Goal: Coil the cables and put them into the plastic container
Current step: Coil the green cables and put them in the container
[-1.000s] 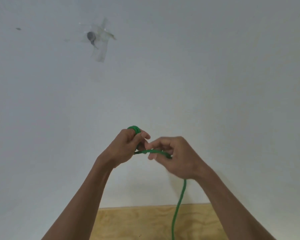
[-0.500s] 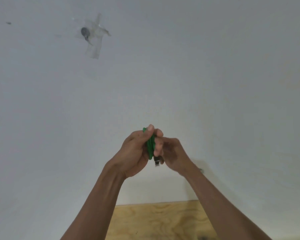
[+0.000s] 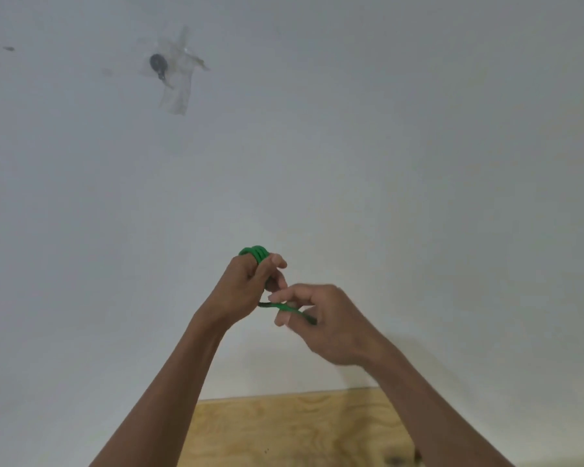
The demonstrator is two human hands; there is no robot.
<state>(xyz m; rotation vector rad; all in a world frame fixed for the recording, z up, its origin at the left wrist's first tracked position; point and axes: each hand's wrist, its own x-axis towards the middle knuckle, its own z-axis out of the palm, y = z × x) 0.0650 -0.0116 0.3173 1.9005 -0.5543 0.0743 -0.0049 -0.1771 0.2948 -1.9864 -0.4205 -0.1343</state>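
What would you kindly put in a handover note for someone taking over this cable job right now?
Left hand: closed around the coiled green cable, loops showing above the fist.
Right hand: pinching the cable's free end just beside the coil.
Done: most of the cable is wound.
Left: secure the last bit, then put the coil in the plastic container, which is not in view. Only a wooden surface shows below.

Both hands raised at lower centre of frame, before wall (image 3: 385, 163). Left hand (image 3: 240, 291) left of and slightly above right hand (image 3: 327, 325), fingertips touching. Cable (image 3: 255, 254) looped around left hand fingers, free end running right into right hand. Wooden board (image 3: 284, 429) at bottom centre, between forearms. Taped object (image 3: 169, 70) on wall, upper left of frame.
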